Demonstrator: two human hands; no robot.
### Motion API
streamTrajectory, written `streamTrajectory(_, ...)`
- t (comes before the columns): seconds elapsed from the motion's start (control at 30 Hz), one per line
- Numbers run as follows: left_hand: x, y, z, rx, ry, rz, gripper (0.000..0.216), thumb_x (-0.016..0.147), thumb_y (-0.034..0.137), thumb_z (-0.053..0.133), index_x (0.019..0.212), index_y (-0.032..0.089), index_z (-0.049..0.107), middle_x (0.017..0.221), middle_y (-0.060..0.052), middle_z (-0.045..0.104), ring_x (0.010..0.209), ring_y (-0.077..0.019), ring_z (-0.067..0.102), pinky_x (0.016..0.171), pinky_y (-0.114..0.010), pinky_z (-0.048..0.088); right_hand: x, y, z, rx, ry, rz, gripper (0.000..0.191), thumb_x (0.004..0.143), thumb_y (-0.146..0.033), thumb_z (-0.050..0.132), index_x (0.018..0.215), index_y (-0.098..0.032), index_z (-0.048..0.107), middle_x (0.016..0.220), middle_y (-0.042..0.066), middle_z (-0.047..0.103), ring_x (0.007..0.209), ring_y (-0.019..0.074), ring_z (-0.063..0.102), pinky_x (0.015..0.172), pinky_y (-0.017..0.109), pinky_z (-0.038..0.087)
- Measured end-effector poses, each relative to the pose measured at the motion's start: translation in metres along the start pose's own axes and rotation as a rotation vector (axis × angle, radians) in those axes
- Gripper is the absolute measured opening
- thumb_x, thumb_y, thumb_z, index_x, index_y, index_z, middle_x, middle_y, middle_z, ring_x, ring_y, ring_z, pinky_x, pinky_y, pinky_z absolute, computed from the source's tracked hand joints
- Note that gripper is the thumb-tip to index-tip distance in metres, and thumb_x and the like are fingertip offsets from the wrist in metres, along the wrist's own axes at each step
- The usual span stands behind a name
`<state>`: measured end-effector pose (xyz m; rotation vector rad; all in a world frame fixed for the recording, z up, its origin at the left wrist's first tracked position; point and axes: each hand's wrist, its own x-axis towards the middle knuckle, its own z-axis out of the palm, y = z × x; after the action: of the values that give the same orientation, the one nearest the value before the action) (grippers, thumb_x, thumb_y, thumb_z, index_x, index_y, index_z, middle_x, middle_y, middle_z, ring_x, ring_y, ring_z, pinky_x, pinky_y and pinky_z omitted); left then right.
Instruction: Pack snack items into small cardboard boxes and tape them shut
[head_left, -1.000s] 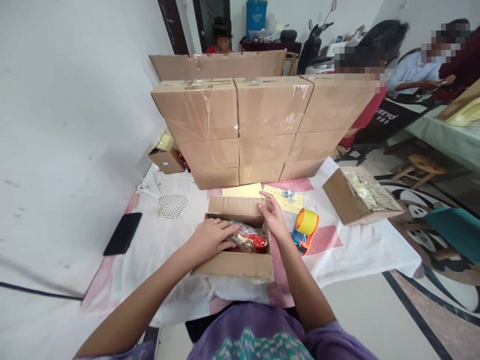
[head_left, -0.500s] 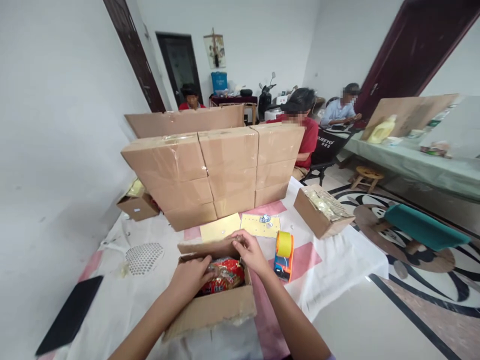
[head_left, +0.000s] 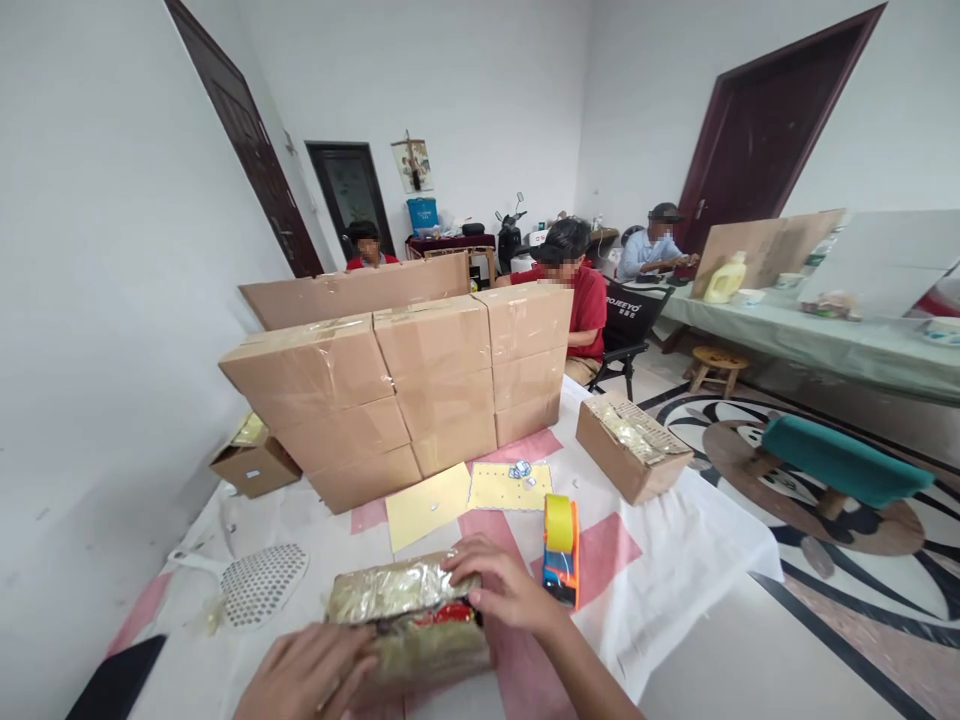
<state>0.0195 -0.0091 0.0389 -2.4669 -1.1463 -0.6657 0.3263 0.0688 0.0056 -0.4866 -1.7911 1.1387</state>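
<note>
A small cardboard box (head_left: pixel 409 590) sits low in the middle of the table in front of me, its long flaps folded inward and covered with shiny tape. Through the gap between them shows a red printed package (head_left: pixel 448 613). My left hand (head_left: pixel 311 665) lies on the near flap's left part with fingers stretched out, slightly blurred. Over the far flap's right end, my right hand (head_left: pixel 499 585) bends its fingers, with the thumb at the flap's edge. To the right stands a tape dispenser (head_left: pixel 561 550) with a yellow roll.
A stack of sealed cartons (head_left: pixel 397 385) blocks the table's far side. Another taped box (head_left: pixel 634 445) stands at right, an open box (head_left: pixel 256 460) at left. Yellow cards (head_left: pixel 429 507) and a white perforated fly swatter (head_left: pixel 264 585) lie about. Behind the cartons sits a person in red (head_left: pixel 589 310).
Both long flaps have come down over the red package, leaving a narrow gap. My left hand has left the inside of the box for the near flap. The view has tilted up.
</note>
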Motion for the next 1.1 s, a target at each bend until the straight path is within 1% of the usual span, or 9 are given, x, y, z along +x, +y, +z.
streamTrajectory(0.1, 0.007, -0.001, 0.012, 0.072, 0.1, -0.138, 0.028, 0.097, 0.045, 0.057, 0.112, 0.03, 0.075, 0.11, -0.004, 0.077, 0.096, -0.0213, 0.071, 0.077, -0.03, 0.054, -0.003, 0.003, 0.006, 0.003, 0.061, 0.0, 0.038, 0.098, -0.054, 0.056, 0.112, -0.025, 0.076, 0.119, 0.011, 0.074, 0.12, 0.0252, 0.061, 0.108, 0.046, 0.044)
streamTrajectory(0.2, 0.005, 0.006, 0.031, -0.002, 0.087, -0.101, 0.025, 0.099, 0.041, 0.056, 0.109, 0.031, 0.076, 0.114, -0.003, 0.076, 0.103, -0.0204, 0.071, 0.087, -0.03, 0.054, -0.006, 0.004, 0.013, -0.067, 0.121, 0.04, 0.028, 0.102, -0.042, 0.053, 0.112, -0.028, 0.076, 0.12, 0.007, 0.075, 0.121, 0.0236, 0.06, 0.109, 0.046, 0.043)
streamTrajectory(0.33, -0.01, 0.016, 0.053, 0.07, 0.024, -0.025, 0.053, 0.09, 0.056, 0.065, 0.134, 0.027, 0.065, 0.136, -0.008, 0.069, 0.127, -0.0285, 0.062, 0.104, -0.039, 0.049, -0.011, 0.001, 0.017, -0.199, 0.166, 0.121, 0.024, 0.101, -0.031, 0.055, 0.115, -0.032, 0.074, 0.125, 0.004, 0.074, 0.126, 0.024, 0.059, 0.111, 0.048, 0.039)
streamTrajectory(0.43, -0.023, 0.022, 0.065, 0.15, -0.025, -0.026, 0.061, 0.091, 0.056, 0.061, 0.146, 0.028, 0.055, 0.141, -0.006, 0.066, 0.13, -0.0271, 0.06, 0.108, -0.037, 0.045, -0.018, -0.004, 0.01, -0.333, 0.229, 0.12, 0.031, 0.102, -0.025, 0.051, 0.126, -0.032, 0.068, 0.129, 0.005, 0.072, 0.125, 0.0238, 0.061, 0.111, 0.047, 0.038)
streamTrajectory(0.6, -0.028, 0.035, 0.075, 0.232, -0.083, -0.129, 0.061, 0.096, 0.043, 0.055, 0.155, 0.036, 0.043, 0.156, -0.006, 0.05, 0.135, -0.0282, 0.056, 0.11, -0.04, 0.038, -0.039, -0.004, -0.037, -0.571, 0.705, 0.053, 0.026, 0.1, -0.026, 0.048, 0.118, -0.028, 0.067, 0.123, 0.009, 0.071, 0.122, 0.0265, 0.061, 0.109, 0.05, 0.04)
streamTrajectory(0.73, -0.009, 0.055, 0.076, 0.257, -0.076, -0.251, 0.052, 0.096, 0.032, 0.055, 0.147, 0.043, 0.053, 0.155, -0.006, 0.052, 0.134, -0.0357, 0.054, 0.108, -0.05, 0.038, -0.056, 0.018, -0.083, -0.531, 0.951, 0.227, 0.037, 0.092, -0.039, 0.06, 0.126, -0.023, 0.06, 0.135, 0.014, 0.061, 0.125, 0.0305, 0.058, 0.104, 0.053, 0.048)
streamTrajectory(0.87, 0.017, 0.078, 0.076, 0.227, -0.112, -0.403, 0.045, 0.098, 0.033, 0.052, 0.141, 0.04, 0.061, 0.153, -0.004, 0.054, 0.139, -0.0397, 0.048, 0.11, -0.061, 0.034, -0.073, 0.051, -0.102, -0.21, 0.948, 0.374, 0.047, 0.085, -0.049, 0.065, 0.123, -0.022, 0.058, 0.133, 0.016, 0.061, 0.124, 0.0308, 0.06, 0.094, 0.046, 0.057)
streamTrajectory(1.0, 0.03, 0.089, 0.084, 0.135, -0.117, -0.345, 0.054, 0.095, 0.047, 0.055, 0.147, 0.031, 0.055, 0.15, -0.007, 0.057, 0.135, -0.0337, 0.055, 0.11, -0.054, 0.038, -0.086, 0.068, -0.094, -0.024, 0.863, 0.39, 0.043, 0.087, -0.054, 0.063, 0.114, -0.021, 0.062, 0.114, 0.012, 0.07, 0.105, 0.0302, 0.069, 0.085, 0.043, 0.059)
streamTrajectory(1.1, 0.032, 0.091, 0.09, 0.154, -0.127, -0.368, 0.058, 0.094, 0.048, 0.056, 0.15, 0.035, 0.051, 0.153, -0.006, 0.053, 0.135, -0.0325, 0.055, 0.11, -0.052, 0.04, -0.09, 0.069, -0.083, -0.046, 0.751, 0.384, 0.042, 0.091, -0.058, 0.06, 0.104, -0.018, 0.067, 0.096, 0.009, 0.074, 0.089, 0.028, 0.071, 0.077, 0.038, 0.059)
